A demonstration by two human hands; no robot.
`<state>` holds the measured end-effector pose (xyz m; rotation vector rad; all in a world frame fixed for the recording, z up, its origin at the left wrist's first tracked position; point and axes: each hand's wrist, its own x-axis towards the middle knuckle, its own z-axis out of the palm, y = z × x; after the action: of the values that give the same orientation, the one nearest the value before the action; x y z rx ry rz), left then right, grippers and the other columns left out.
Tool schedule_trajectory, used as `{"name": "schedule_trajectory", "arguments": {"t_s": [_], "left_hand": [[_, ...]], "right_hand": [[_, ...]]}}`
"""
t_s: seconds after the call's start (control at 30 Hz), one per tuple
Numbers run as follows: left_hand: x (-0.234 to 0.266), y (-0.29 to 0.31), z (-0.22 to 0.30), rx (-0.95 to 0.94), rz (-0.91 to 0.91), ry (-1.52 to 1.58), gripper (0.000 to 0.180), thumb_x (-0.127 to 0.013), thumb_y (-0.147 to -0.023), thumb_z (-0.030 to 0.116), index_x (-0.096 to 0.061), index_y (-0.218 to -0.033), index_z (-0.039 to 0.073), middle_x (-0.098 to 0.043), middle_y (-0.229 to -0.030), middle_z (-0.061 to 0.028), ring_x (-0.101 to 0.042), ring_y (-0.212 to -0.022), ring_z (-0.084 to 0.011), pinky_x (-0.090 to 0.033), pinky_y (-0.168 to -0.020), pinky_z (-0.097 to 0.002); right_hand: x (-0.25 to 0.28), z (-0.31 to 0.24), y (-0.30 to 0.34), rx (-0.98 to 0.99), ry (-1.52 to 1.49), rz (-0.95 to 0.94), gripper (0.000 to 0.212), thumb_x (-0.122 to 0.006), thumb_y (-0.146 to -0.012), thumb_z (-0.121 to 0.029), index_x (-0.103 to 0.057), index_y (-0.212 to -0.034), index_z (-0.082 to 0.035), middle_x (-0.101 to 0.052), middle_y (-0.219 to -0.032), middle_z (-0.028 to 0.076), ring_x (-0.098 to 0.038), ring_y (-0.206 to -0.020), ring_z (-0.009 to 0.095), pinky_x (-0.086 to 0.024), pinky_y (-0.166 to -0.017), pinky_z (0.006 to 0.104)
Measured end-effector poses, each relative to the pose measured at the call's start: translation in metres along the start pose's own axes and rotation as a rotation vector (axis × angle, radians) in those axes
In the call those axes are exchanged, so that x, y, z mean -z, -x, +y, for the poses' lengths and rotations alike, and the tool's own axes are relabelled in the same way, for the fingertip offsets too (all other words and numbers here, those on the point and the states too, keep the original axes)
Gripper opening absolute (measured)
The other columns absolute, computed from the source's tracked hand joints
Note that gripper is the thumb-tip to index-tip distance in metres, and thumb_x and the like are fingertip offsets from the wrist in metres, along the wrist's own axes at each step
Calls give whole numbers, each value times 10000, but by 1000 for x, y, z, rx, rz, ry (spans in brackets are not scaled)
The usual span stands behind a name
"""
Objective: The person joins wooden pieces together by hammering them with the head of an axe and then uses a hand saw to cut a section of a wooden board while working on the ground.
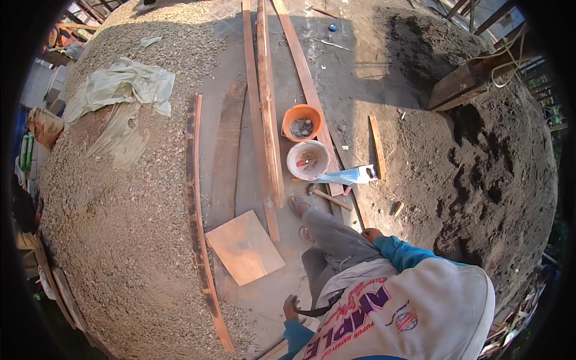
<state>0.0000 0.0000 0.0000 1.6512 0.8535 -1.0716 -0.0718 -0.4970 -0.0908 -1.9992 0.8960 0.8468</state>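
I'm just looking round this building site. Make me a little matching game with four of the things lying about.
Things:
1. handsaw
2. hammer
3. square board
4. orange bucket

Clues:
A. lying left of the person's feet
B. tan-handled
C. farther from the person than the white bucket
D. pale blue, white-handled

Pairs: 1-D, 2-B, 3-A, 4-C
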Motion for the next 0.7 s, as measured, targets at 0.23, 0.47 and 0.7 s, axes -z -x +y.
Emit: {"name": "schedule_trajectory", "arguments": {"t_s": [0.23,0.47,0.7], "left_hand": [[15,-22,67,-9,120,-80,563,-601,-908,290,-482,-1403,49,-600,-1308,-122,-575,-1184,-335,-474,-916,-534],[-55,-49,147,-61,131,-62,562,-597,-890,272,-492,-1385,27,-624,-1244,-122,-600,-1127,-330,-493,-861,-508],[-211,-69,179,79,66,-116,346,-571,-905,242,-624,-1212,91,-667,-1103,-116,-659,-1011,-344,-556,-780,-536]], "right_hand": [[72,19,41,-72,-176,138,327,-568,-913,-399,-751,-1051,-166,-717,-1080,131,-658,-1035,339,-508,-927,417],[112,110,-4,-301,-285,310,344,-565,-922,-386,-753,-1060,-132,-723,-1054,157,-674,-1010,349,-517,-915,427],[170,205,-150,-468,77,138,321,-562,-910,-385,-759,-1068,-187,-732,-1031,132,-693,-964,326,-544,-861,436]]}}
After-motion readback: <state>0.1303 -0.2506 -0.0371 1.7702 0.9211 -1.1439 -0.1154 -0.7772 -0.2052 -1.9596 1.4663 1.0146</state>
